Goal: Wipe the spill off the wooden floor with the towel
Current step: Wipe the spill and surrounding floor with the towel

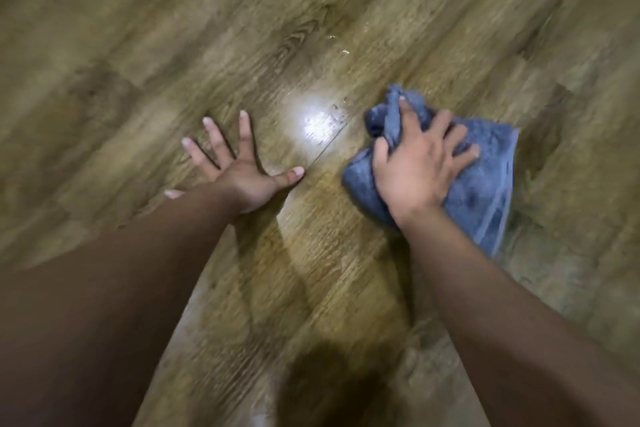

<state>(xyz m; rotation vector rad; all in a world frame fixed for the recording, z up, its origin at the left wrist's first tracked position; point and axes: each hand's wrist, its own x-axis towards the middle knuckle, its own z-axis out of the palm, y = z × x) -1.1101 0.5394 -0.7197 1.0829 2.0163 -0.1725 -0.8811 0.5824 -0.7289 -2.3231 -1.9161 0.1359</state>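
The towel [478, 184] is blue, soft and fuzzy, all bunched up in lumps. It lies on the wooden floor [138, 45] under the right hand [419, 166], which presses down on it with spread fingers and pinches a fold near the thumb. The left hand [242, 170] lies flat on the bare boards, fingers wide apart, holding nothing. Between the two hands the brown, streaky planks shine — a bright wet patch [320, 123], with small drops [341, 47] further out past it.
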